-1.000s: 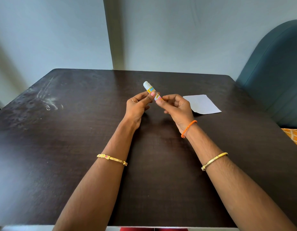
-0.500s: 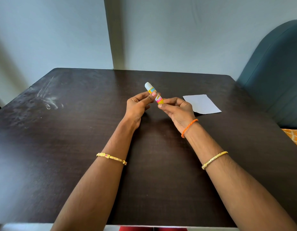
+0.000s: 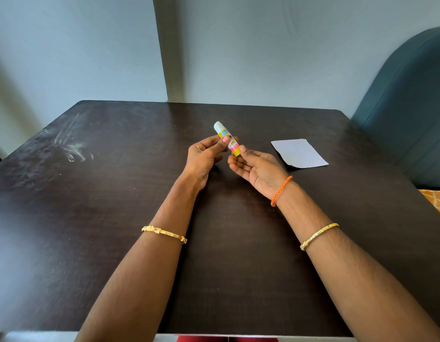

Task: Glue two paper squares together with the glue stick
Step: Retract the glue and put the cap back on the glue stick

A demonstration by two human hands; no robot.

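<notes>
Glue stick [image 3: 226, 138] held up above the dark worktop [image 3: 115, 193], tilted, white cap end pointing away. Left hand [image 3: 206, 159] pinches the barrel, thumb across the label. Right hand [image 3: 256, 166] palm-up, fingers loosely apart, one fingertip touching the yellow base end; not gripping. White paper [image 3: 300, 153] lies flat to the right, well apart from both hands; looks like one sheet, can't tell if two are stacked. Step judged: uncapping. Steady the barrel, pull the cap straight off, then twist base only slightly

Right hand [image 3: 257, 167] has opened (thumb touching glue stick [image 3: 227, 138]).
</notes>
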